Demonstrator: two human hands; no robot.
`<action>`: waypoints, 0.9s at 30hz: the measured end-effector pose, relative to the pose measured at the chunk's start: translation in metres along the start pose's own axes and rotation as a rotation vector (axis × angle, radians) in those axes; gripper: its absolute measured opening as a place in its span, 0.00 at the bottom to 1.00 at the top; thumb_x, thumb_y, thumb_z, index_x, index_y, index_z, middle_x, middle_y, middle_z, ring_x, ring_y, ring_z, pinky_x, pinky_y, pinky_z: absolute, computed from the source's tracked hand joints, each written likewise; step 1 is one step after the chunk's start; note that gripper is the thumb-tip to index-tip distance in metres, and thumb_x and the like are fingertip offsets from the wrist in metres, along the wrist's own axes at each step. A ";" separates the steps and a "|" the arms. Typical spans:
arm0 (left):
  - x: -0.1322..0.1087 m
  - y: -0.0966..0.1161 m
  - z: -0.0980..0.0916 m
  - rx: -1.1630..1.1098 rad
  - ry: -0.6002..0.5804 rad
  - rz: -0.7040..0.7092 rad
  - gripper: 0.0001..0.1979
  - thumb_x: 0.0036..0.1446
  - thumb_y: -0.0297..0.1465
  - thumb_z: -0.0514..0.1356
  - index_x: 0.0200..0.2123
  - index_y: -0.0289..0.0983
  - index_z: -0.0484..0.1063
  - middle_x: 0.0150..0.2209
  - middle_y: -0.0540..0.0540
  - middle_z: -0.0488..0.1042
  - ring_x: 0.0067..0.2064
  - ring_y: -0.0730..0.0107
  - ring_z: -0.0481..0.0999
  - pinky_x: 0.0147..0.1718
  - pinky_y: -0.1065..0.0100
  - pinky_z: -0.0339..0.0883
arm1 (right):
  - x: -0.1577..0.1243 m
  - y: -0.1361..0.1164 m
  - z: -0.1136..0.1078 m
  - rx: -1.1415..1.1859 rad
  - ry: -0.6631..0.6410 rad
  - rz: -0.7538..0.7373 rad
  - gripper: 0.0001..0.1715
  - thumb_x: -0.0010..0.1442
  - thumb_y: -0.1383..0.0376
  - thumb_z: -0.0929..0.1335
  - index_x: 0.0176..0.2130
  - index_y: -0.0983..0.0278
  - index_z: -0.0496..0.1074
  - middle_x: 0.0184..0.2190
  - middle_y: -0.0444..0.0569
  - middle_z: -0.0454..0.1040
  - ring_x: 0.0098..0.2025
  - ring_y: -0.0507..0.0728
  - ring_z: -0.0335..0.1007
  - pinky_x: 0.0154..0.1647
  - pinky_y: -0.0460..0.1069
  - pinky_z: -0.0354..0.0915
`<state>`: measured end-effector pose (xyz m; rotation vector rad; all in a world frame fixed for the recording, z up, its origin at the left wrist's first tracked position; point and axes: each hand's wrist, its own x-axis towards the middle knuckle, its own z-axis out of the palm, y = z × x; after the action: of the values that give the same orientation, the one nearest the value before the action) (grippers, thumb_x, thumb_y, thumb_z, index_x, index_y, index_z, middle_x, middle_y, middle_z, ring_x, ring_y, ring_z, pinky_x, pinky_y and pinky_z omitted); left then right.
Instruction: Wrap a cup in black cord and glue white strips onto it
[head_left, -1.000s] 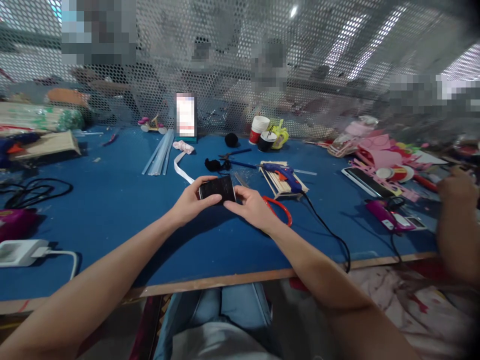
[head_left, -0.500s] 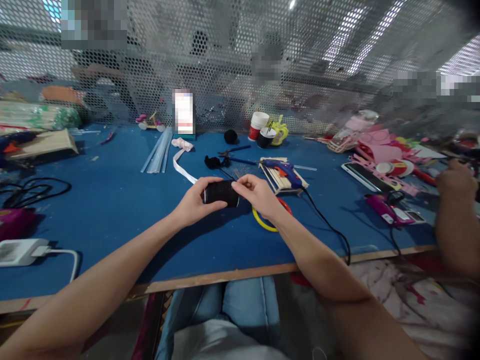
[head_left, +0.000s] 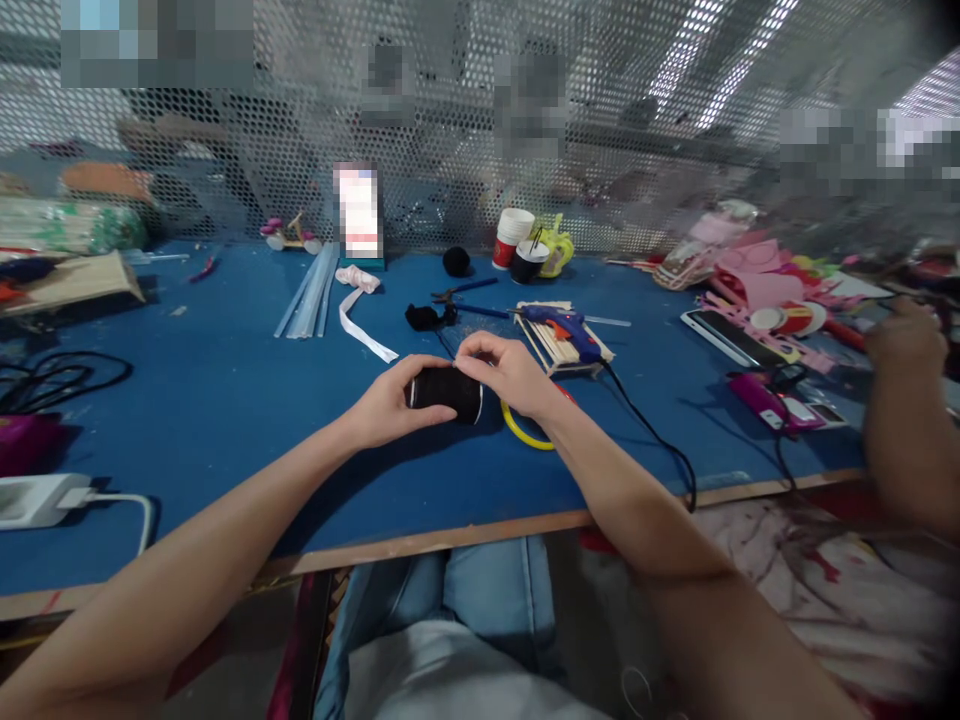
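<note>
My left hand [head_left: 382, 405] is wrapped around a black-covered cup [head_left: 452, 397] lying on its side above the table, its thumb along the near side. A white rim shows at the cup's ends, and the covering looks like wound yarn. At the cup's upper right edge, my right hand [head_left: 510, 375] is closed in a pinch on black yarn; its fingertips partly hide the strand. Beyond the hands lies a loose bundle of black yarn [head_left: 426, 318], from which a strand runs toward the cup. Partly under my right wrist is a yellow and red ring [head_left: 525, 434].
A blue glue gun [head_left: 559, 325] rests on a stick frame [head_left: 596, 358], its cord trailing right. Pliers [head_left: 476, 310], white ribbon [head_left: 360, 330], clear sticks [head_left: 306, 300] and paper cups [head_left: 514, 235] lie farther back. Another person's hand [head_left: 904, 345] is at the right.
The right hand has moved slightly left along the cup's upper edge, and the cup has turned a little, showing more of its right rim. The view has shifted slightly.
</note>
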<state>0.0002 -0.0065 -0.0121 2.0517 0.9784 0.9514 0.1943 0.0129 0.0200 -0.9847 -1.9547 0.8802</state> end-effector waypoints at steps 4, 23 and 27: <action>-0.003 0.002 0.000 0.026 -0.008 0.016 0.31 0.47 0.40 0.64 0.52 0.36 0.59 0.45 0.42 0.69 0.41 0.64 0.72 0.39 0.64 0.67 | 0.002 0.002 0.002 0.055 -0.021 0.156 0.09 0.53 0.61 0.67 0.29 0.65 0.70 0.27 0.44 0.70 0.31 0.51 0.64 0.35 0.48 0.59; 0.000 -0.003 -0.005 0.151 0.041 0.054 0.28 0.47 0.39 0.64 0.51 0.39 0.64 0.48 0.42 0.68 0.48 0.60 0.70 0.46 0.59 0.65 | 0.016 0.025 -0.113 -0.951 0.215 0.503 0.12 0.51 0.65 0.67 0.36 0.70 0.74 0.35 0.58 0.76 0.37 0.61 0.72 0.36 0.51 0.63; -0.001 -0.003 -0.004 0.094 0.009 0.004 0.28 0.47 0.38 0.65 0.52 0.39 0.64 0.48 0.42 0.69 0.47 0.60 0.71 0.45 0.59 0.66 | 0.013 0.049 -0.124 -0.981 0.163 0.581 0.16 0.50 0.64 0.67 0.35 0.74 0.75 0.32 0.63 0.75 0.34 0.63 0.72 0.31 0.51 0.62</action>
<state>-0.0044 -0.0051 -0.0131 2.1293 1.0415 0.9337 0.3104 0.0752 0.0424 -2.1741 -1.9660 0.0269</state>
